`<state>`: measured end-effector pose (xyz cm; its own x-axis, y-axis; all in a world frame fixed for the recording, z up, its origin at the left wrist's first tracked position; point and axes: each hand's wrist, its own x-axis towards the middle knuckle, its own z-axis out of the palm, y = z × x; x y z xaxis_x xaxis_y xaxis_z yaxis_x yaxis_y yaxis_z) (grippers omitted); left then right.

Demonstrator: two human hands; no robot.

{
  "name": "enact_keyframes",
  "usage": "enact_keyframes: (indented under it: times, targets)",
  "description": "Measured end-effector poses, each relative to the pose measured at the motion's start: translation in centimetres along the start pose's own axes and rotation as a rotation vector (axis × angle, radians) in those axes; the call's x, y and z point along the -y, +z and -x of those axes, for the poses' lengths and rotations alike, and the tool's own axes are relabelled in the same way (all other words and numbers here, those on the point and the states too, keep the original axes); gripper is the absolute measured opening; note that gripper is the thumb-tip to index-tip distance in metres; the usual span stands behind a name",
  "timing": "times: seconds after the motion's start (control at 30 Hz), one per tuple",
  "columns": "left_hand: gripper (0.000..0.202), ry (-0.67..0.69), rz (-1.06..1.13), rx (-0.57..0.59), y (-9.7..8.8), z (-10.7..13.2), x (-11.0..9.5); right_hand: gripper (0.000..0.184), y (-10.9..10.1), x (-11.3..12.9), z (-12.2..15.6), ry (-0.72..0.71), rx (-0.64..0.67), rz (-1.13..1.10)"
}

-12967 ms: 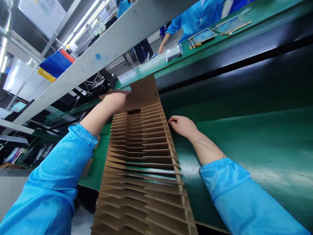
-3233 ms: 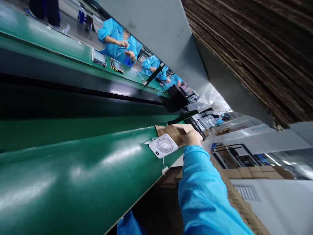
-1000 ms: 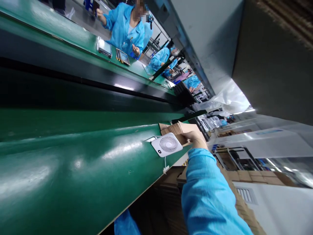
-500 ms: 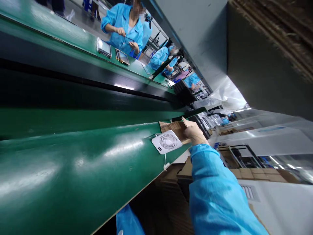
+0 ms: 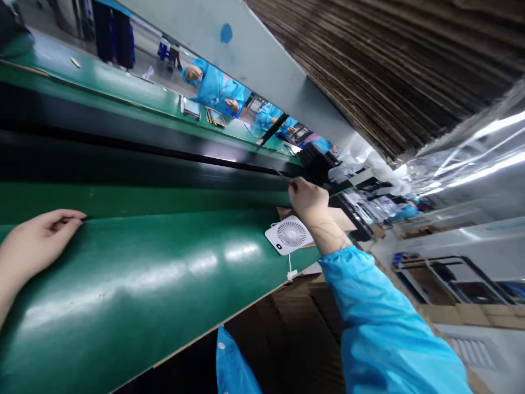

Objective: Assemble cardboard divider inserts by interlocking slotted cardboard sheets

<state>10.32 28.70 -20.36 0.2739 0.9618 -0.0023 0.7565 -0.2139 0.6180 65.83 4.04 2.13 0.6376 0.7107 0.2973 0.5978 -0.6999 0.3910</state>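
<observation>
My right hand (image 5: 307, 200) is over the bench just beyond a small white fan (image 5: 292, 235), its fingers closed. A thin dark sliver (image 5: 281, 174) shows at the fingertips, too small to name. Brown cardboard (image 5: 342, 218) lies behind and beneath the wrist, partly covered by it. At the left edge is my left hand (image 5: 39, 241), low over the green bench top (image 5: 164, 306). Its thumb and forefinger come together in a pinch, with nothing visible between them. The fan's white cable hangs toward the bench's near edge.
A large stack of cardboard (image 5: 389, 71) hangs close at upper right, on a pale shelf (image 5: 229, 33). Past a dark channel (image 5: 143, 145) runs another green bench with flat panels (image 5: 191, 108) on it. A co-worker in a blue smock (image 5: 215, 87) is behind that.
My right hand has left the cardboard sheets behind the fan and moved up and left. My left hand has come into view at the left. The view has shifted, showing more stacked cardboard overhead.
</observation>
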Motion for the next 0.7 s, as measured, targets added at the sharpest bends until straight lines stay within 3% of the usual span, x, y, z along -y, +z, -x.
enact_keyframes:
  times: [0.07, 0.1, 0.17, 0.27, 0.33, 0.43, 0.5, 0.6, 0.7]
  targets:
    - [0.057, 0.058, 0.058, -0.028, -0.4, 0.9, -1.5, 0.036, -1.2, 3.8, 3.4, -0.16, -0.062, -0.096]
    - [0.055, 0.14, 0.063, -0.076, -0.4, 1.5, -2.2, 0.037, -1.5, 5.8, 5.4, -0.321, -0.148, -0.188]
    - [0.051, 0.39, 0.022, -0.141, -0.4, 2.7, -3.6, 0.036, -1.5, 10.4, 9.5, -0.608, -0.283, -0.405]
    - [0.054, 0.763, -0.084, -0.201, 0.4, 4.6, -5.0, 0.028, -1.3, 18.1, 15.2, -0.896, -0.302, -0.569]
    - [0.055, 0.874, -0.091, -0.23, 1.1, 5.6, -5.4, 0.035, -1.7, 23.1, 17.8, -1.137, -0.296, -0.709]
    - [0.052, 0.938, -0.046, -0.248, 1.8, 6.0, -5.3, 0.04, -4.3, 28.1, 19.3, -1.29, -0.357, -0.747]
    - [0.042, 0.919, 0.056, -0.264, 1.6, 5.8, -4.9, 0.038, -6.7, 29.0, 18.9, -1.352, -0.42, -0.79]
    - [0.028, 0.717, 0.311, -0.242, 0.6, 5.3, -4.3, 0.028, -8.8, 26.7, 16.5, -1.325, -0.571, -0.987]
    - [0.033, 0.315, 0.587, -0.296, -0.7, 4.6, -3.7, 0.035, -6.5, 22.2, 12.1, -0.956, -0.695, -1.062]
